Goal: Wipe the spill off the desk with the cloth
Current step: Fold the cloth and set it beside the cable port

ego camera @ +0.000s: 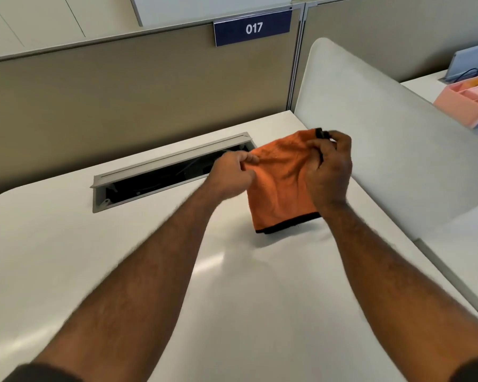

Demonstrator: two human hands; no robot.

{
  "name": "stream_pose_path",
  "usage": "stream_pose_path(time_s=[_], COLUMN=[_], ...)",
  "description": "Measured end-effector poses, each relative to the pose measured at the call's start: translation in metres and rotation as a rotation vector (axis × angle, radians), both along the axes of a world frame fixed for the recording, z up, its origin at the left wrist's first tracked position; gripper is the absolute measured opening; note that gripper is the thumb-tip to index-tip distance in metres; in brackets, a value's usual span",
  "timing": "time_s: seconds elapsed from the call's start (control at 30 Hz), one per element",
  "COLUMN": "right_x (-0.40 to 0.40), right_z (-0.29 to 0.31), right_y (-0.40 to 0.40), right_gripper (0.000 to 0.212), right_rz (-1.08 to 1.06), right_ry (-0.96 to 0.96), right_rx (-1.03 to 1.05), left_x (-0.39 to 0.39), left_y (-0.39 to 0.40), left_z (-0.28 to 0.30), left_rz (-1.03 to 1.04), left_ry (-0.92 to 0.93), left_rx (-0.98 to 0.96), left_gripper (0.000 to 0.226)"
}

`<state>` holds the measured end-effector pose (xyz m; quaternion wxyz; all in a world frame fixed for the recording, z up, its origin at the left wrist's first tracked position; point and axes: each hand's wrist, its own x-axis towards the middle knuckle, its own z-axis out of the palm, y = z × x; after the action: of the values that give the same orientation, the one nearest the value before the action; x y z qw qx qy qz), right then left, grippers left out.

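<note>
Head view: two hands, left and right, each pinch one orange cloth above one desk.

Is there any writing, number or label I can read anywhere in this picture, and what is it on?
"017": white digits on the dark blue sign fixed to the top of the tan cubicle partition.
Nothing else is readable: no print shows on the orange cloth, the white desk or the pink organiser tray.
</note>
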<state>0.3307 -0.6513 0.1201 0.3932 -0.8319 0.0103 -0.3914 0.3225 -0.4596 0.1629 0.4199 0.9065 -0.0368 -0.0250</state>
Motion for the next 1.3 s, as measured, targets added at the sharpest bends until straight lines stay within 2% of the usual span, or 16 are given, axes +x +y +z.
stream_pose_path(time_s=[0.17, 0.3, 0.37, 0.43, 0.53, 0.6, 0.7, 0.83, 1.0, 1.3], right_x=[0.052, 0.074, 0.085, 0.094, 0.099, 0.097, 0.085, 0.063, 0.055, 0.028], right_z=[0.003, -0.001, -0.011, -0.025, -0.045, -0.059, -0.079, -0.094, -0.084, -0.049], right_y=[-0.017, -0.027, -0.030, -0.033, -0.037, -0.037, -0.030, -0.019, -0.015, 0.039], right_gripper=[0.038, 0.046, 0.049, 0.062, 0.080, 0.080, 0.072, 0.064, 0.066, 0.065], right_rz=[0.145, 0.217, 0.257, 0.307, 0.322, 0.298, 0.299, 0.268, 0.288, 0.360], right_ry=[0.150, 0.312, 0.418, 0.538, 0.763, 0.863, 0.954, 1.016, 1.030, 0.933], right_rx=[-0.109, -0.219, -0.289, -0.379, -0.460, -0.534, -0.676, -0.720, -0.667, -0.586], left_x=[0.048, 0.061, 0.079, 0.098, 0.066, 0.056, 0.054, 0.040, 0.037, 0.007], left_y=[-0.026, -0.033, -0.033, -0.033, -0.041, -0.042, -0.043, -0.048, -0.043, 0.012], left_z=[0.001, -0.022, -0.060, -0.099, -0.081, -0.081, -0.101, -0.118, -0.114, -0.079], left_rz=[0.003, 0.022, -0.018, -0.044, -0.137, -0.165, -0.256, -0.335, -0.325, -0.140], left_ry=[0.006, 0.105, 0.150, 0.189, 0.245, 0.240, 0.192, 0.228, 0.208, 0.104], left_rx=[0.091, 0.098, 0.180, 0.329, 0.413, 0.399, 0.494, 0.643, 0.595, 0.513], left_gripper=[0.051, 0.058, 0.061, 0.072, 0.073, 0.067, 0.062, 0.064, 0.066, 0.064])
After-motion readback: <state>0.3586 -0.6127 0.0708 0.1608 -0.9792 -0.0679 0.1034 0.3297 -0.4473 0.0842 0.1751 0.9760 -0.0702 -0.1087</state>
